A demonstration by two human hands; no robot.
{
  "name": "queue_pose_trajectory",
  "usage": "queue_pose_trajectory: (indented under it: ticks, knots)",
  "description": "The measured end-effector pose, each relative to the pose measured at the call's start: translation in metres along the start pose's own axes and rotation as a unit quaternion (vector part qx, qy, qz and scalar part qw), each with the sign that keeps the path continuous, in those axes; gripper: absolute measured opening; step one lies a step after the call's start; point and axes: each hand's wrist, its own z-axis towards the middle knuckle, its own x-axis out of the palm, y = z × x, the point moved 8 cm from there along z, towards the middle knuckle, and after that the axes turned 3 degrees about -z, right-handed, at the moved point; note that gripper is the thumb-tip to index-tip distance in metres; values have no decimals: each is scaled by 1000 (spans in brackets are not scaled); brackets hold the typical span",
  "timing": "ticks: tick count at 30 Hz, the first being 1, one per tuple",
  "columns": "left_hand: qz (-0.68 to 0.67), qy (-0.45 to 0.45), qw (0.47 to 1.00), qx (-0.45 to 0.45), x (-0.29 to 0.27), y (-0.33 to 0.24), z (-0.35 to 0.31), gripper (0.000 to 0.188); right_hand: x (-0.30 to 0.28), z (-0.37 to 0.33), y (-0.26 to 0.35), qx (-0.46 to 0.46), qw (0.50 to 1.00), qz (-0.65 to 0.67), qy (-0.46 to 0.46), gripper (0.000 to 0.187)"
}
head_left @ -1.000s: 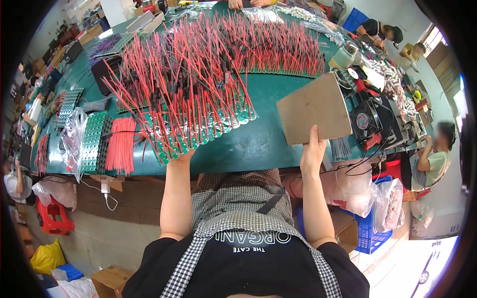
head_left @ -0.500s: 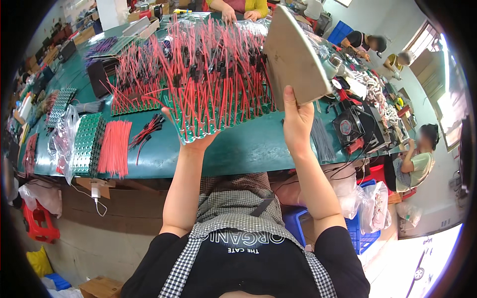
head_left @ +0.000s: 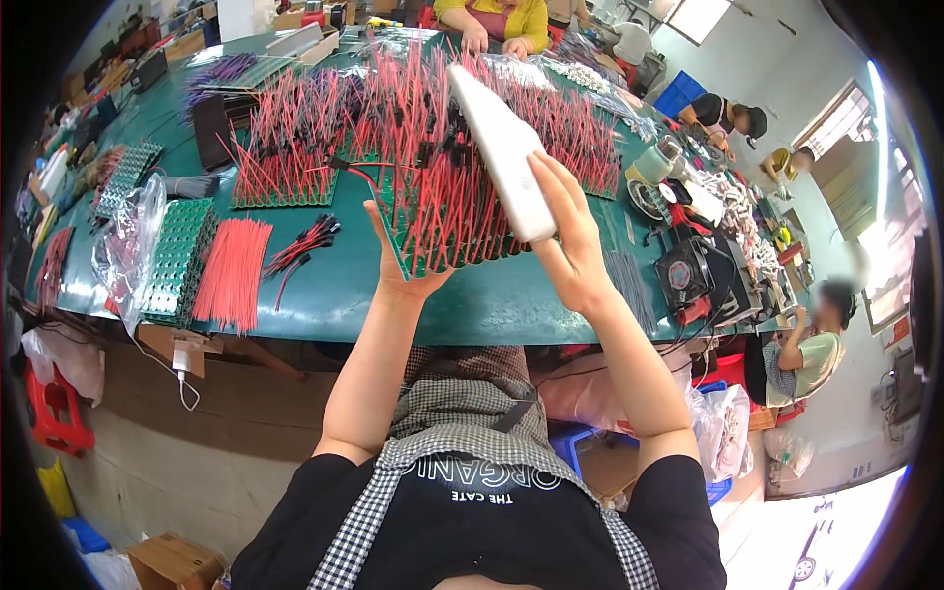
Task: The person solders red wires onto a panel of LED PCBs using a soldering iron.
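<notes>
My left hand grips the near left edge of a green circuit board panel, holding it above the table. Many red and black wires stand up from the panel, with black connectors among them. A flat slab with a thick pale edge leans along the right side of these wires, seen nearly edge-on. My right hand is closed on the slab's right face, fingers laid along it. The slab seems to press against the wires; its far face is hidden.
More wired panels stand behind on the green table. Red wires, stacked boards and black-tipped wires lie left. A black fan unit and grey wires are right. A person sits across.
The slab has swung from showing its broad face to nearly edge-on and moved left against the wires. My right hand has moved left with it, its fingers now extended along the slab.
</notes>
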Motion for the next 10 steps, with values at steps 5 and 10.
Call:
queue_pose_trajectory:
  ticks: [5,10]
  knots:
    - [9,19,1000,2,10,1,-3,105,12,-4,3,3,998,-29,48,70]
    - [69,79,994,33,20,-1,-5,98,21,-6,5,-3,995,-56,76,85]
